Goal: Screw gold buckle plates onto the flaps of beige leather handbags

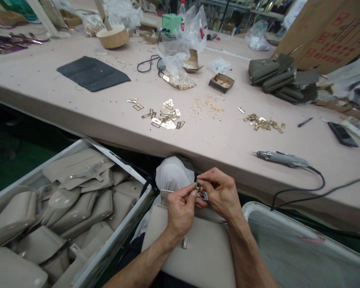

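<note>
Right in front, a beige bag (204,254) lies across the person's lap, a small metal clasp fitting (185,243) already in place on its body. Just beyond, by the upper edge of the bag, the left hand (181,210) and right hand (222,194) meet, fingertips pinched close around a small gold-coloured metal plate (197,185). The fingers hide whether it is already fixed to the bag, so this piece looks partway through.

To the left, a pale plastic crate (131,219) holds a heap of similar beige bags (86,204); how many are finished cannot be told. A white tub (272,236) stands to the right.

On the table, an electric screwdriver (283,159) lies near the front edge, free of either hand. Behind it rests a pile of small gold fittings (265,123); farther left are scattered tiny gold bits (208,106) and loose rectangular frame plates (167,116). With so many parts unattached, much work seems left.

Farther back stand a small open box of bits (217,86), a clear plastic bag (180,76), stacked dark bags (282,76) and a cardboard carton (326,36).
</note>
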The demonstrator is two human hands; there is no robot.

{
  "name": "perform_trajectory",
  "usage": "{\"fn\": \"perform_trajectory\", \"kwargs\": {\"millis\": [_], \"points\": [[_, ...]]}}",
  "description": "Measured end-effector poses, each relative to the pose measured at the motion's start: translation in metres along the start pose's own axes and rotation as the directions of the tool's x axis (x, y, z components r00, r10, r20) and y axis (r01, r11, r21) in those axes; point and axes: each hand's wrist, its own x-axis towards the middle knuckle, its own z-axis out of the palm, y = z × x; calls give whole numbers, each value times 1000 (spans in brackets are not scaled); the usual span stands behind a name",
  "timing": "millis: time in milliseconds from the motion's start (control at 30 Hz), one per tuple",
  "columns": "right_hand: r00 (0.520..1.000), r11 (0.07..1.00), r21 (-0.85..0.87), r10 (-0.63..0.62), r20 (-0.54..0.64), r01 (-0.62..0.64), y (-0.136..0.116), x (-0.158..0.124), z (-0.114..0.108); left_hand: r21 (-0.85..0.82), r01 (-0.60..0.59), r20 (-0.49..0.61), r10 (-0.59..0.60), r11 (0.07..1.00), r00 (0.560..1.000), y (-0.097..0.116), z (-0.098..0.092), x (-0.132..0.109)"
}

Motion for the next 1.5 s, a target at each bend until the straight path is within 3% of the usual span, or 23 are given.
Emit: {"fn": "perform_trajectory", "kwargs": {"millis": [300,833,1033,1233,1500], "points": [[999,999,26,30,-15,-30,-1,-1,1,38,-13,-10,13,999,1000,-1,1,-3],[999,999,-18,-37,19,37,-1,3,-2,67,-3,-24,5,998,1000,-1,1,-3],[1000,1000,6,-20,-7,21,3,2,-1,52,4,-44,-1,999,999,3,1,1],[996,992,100,84,-33,-80,6,-4,-1,20,6,-50,-5,1000,999,4,4,4],[998,997,-28,-66,-4,66,-1,-3,-5,17,17,-53,-16,1000,998,7,5,1]]}}
